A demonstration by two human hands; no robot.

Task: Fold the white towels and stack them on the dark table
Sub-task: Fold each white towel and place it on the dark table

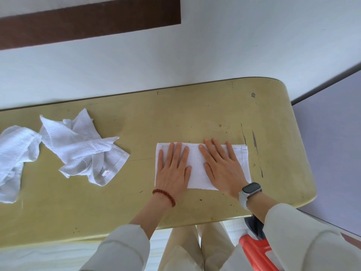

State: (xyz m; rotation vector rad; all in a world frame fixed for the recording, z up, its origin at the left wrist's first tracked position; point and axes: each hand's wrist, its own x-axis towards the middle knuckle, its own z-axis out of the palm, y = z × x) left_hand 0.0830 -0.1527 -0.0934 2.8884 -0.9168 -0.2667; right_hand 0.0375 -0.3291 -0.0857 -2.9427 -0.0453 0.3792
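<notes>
Two hands flat on the folded towel [197, 163] right now: our left hand [172, 169] and right hand [222, 169] have fingers spread, pressing the terry rectangle smooth on the scuffed yellowish tabletop [195, 112]. Next we'd probably fold once more, then grab from the crumpled towels [82, 145] at left.
</notes>
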